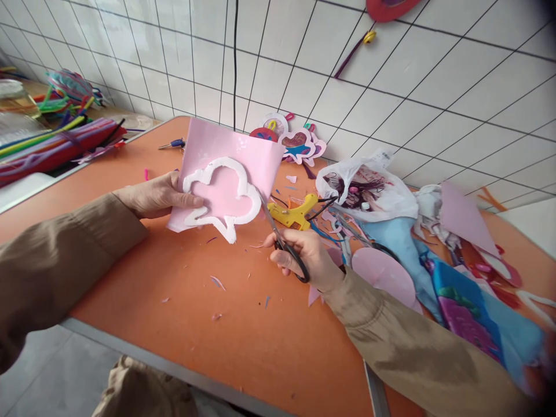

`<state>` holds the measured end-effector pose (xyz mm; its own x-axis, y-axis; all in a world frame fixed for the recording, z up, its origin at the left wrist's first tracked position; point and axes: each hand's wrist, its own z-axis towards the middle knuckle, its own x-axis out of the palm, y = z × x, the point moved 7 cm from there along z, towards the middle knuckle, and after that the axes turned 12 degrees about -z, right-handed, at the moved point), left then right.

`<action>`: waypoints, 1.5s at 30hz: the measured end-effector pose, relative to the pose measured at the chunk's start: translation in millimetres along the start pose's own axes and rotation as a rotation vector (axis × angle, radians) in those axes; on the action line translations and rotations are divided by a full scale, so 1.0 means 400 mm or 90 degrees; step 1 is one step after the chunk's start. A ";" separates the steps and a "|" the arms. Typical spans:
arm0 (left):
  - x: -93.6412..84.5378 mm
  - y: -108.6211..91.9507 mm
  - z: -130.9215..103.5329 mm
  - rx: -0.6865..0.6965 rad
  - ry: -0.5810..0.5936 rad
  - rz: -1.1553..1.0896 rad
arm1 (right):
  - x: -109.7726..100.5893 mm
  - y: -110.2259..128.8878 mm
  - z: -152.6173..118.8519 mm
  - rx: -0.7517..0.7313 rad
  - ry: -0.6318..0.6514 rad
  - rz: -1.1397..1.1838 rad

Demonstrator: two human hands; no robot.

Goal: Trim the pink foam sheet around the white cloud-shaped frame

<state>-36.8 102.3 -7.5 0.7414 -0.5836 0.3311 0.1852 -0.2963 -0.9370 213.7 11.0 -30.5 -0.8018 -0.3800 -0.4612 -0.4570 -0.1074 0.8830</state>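
My left hand (163,196) grips a pink sheet (237,142) by its left side, thumb on the front. Lying against that sheet is a white cloud-shaped outline (252,205) with a pointed tail at the bottom; pink shows through its middle. In my right hand (310,255) are scissors (295,263) with black handles, fingers in the loops. Their blades point up and left and meet the right edge of the sheet beside the outline. How far apart the blades are, I cannot tell. Just behind the scissors lies a yellow glue gun (295,213).
Paper scraps (217,282) dot the orange table (182,347). Right of me are a white plastic bag (391,194), a pink round piece (384,275) and blue packaging (469,313). Pipe cleaners (56,147) lie left, a small screwdriver (172,143) behind. Cut-out ornaments (299,142) rest near the tiled wall (195,63).
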 end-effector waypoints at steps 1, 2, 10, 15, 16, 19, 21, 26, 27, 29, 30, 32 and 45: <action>-0.001 -0.001 0.000 0.000 0.001 0.003 | 0.000 0.003 0.001 0.005 0.001 0.002; -0.002 -0.001 -0.001 -0.001 0.002 0.006 | 0.001 0.006 0.001 0.010 0.000 0.006; 0.009 -0.010 -0.009 -0.001 0.011 -0.002 | 0.007 0.008 -0.005 0.030 0.005 0.042; 0.010 -0.009 -0.007 -0.001 0.011 -0.011 | 0.006 0.013 -0.003 0.027 0.000 0.055; 0.009 -0.007 -0.007 -0.002 0.011 -0.009 | 0.007 0.016 -0.002 0.026 0.002 0.052; 0.006 -0.003 -0.006 -0.009 0.004 -0.004 | 0.007 0.022 0.003 0.016 -0.003 0.054; 0.006 -0.002 -0.007 -0.010 -0.006 -0.008 | 0.007 0.019 0.004 0.015 -0.010 0.055; 0.019 -0.006 -0.006 0.009 0.003 -0.024 | 0.008 0.004 0.003 0.011 -0.024 0.032; 0.020 -0.005 -0.005 0.010 0.003 -0.021 | 0.009 0.003 0.003 0.008 -0.024 0.028; 0.021 -0.004 -0.004 0.011 0.002 -0.012 | 0.008 0.004 0.003 0.000 -0.026 0.024; 0.020 -0.004 -0.003 0.010 0.001 -0.006 | 0.008 0.005 0.002 -0.002 -0.027 0.022; 0.019 -0.005 -0.002 0.011 -0.002 0.005 | 0.007 0.006 0.002 -0.006 -0.027 0.019; 0.018 -0.018 -0.010 0.002 0.024 -0.015 | -0.006 0.026 0.003 -0.093 -0.040 -0.096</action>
<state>-35.4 97.2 2.1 0.7122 -0.6040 0.3576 0.2048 -0.3085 -0.9289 210.5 12.1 -20.3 -0.7538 -0.2915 -0.5890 -0.5164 -0.2916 0.8052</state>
